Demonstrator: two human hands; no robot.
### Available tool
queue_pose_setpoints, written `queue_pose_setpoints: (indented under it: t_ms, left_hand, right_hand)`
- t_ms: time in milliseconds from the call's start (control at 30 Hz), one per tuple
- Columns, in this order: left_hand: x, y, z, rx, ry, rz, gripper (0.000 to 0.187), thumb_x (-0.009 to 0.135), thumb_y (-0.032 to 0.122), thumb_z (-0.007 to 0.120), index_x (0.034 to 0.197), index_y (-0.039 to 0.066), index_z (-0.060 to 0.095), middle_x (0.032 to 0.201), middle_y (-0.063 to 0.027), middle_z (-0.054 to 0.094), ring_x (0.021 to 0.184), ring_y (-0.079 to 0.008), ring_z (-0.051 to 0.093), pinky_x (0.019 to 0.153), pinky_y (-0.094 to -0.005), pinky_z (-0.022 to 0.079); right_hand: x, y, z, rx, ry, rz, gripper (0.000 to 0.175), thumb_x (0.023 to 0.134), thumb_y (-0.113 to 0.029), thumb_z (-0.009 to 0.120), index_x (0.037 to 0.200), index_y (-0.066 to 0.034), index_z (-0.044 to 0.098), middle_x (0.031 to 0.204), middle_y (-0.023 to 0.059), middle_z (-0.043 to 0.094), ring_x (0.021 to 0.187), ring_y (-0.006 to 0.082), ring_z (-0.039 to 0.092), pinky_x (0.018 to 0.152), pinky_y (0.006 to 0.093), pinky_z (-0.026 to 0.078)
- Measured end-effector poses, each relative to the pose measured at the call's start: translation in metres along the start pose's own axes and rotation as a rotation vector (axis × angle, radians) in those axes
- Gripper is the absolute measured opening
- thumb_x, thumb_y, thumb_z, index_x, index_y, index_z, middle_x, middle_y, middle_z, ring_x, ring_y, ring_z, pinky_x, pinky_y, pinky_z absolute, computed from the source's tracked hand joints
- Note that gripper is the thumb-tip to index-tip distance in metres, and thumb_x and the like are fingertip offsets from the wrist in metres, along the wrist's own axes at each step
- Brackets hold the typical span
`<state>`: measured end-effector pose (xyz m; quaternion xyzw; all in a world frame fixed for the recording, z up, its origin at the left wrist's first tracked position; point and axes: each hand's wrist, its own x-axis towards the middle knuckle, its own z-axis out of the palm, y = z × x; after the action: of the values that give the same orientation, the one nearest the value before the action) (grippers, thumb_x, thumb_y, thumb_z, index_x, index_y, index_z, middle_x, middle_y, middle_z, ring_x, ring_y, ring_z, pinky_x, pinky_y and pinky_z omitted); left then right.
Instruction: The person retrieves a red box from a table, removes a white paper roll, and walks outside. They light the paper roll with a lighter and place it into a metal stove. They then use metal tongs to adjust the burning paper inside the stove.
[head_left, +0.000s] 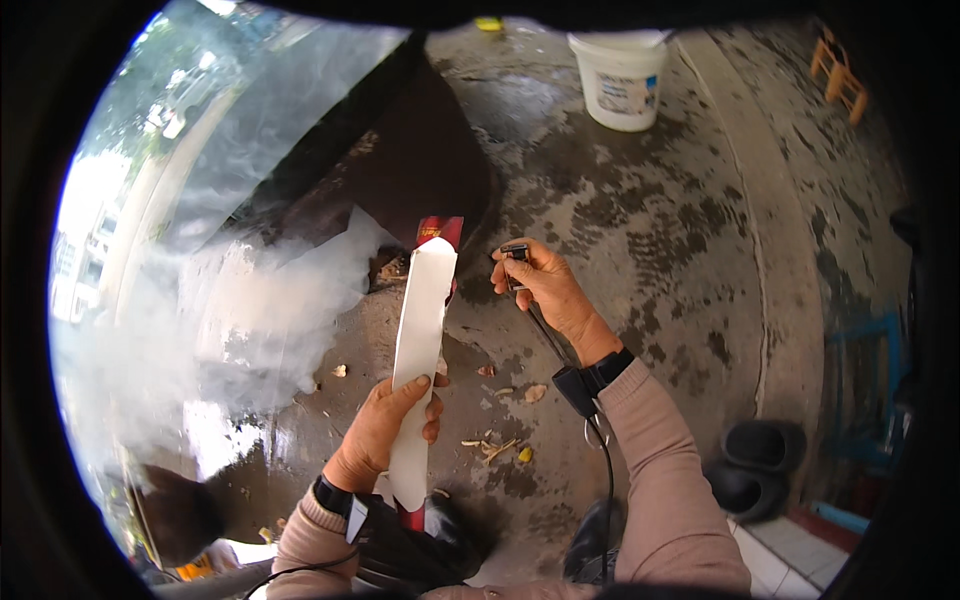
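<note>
My left hand (390, 420) grips a long folded strip of cardboard (421, 322) near its lower end. Its white face is towards me, and red printed card with writing shows at the top and along one edge. My right hand (551, 289) pinches a small black, shiny, box-like object (516, 266) between thumb and fingers; I cannot tell exactly what it is. A dark cord or rod (547, 334) runs from below these fingers towards a black box (574, 391) at the wrist. The two hands are apart. Beyond the cardboard's top stands a large dark container (427, 150).
Thick pale smoke (247, 315) hangs at the left. A white plastic bucket (621, 86) stands on the wet concrete floor (600, 202). Black slippers (757, 465) lie at the right, with a wooden stool (838, 75) farther off. Dry leaves (535, 393) litter the ground.
</note>
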<state>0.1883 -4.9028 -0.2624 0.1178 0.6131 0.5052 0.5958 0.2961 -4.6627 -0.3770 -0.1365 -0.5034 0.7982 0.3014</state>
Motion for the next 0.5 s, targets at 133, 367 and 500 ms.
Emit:
queue_pose_setpoints:
  t_ms: [133,367,500]
  left_hand:
    - [-0.006,0.002,-0.003,-0.018,0.036,0.041,0.035,0.094,0.03,0.055,0.112,0.0,0.055,0.072,-0.0049,0.052,0.058,-0.0151,0.049,0.054,-0.0284,0.042]
    - [-0.016,-0.003,-0.001,0.027,0.085,-0.038,0.03,0.096,0.027,0.052,0.11,0.001,0.055,0.074,-0.0031,0.052,0.06,-0.0141,0.051,0.055,-0.0283,0.044]
    - [-0.02,-0.004,-0.005,0.106,0.147,-0.003,0.028,0.097,0.026,0.052,0.109,0.001,0.055,0.074,-0.0032,0.053,0.059,-0.0134,0.052,0.054,-0.0273,0.044]
  right_hand:
    - [0.022,-0.008,0.012,-0.017,-0.131,0.029,0.018,0.098,-0.023,0.051,0.103,-0.0073,0.058,0.075,0.002,0.058,0.063,0.007,0.053,0.045,0.0181,0.038]
    - [0.02,0.003,0.032,-0.132,-0.038,0.0,0.034,0.098,-0.038,0.047,0.081,-0.0087,0.053,0.064,-0.0005,0.051,0.054,0.006,0.045,0.046,0.02,0.033]
    - [0.02,0.016,0.042,-0.137,0.005,0.068,0.037,0.097,-0.037,0.047,0.075,-0.0079,0.052,0.06,-0.0001,0.051,0.05,0.0058,0.045,0.044,0.0205,0.036]
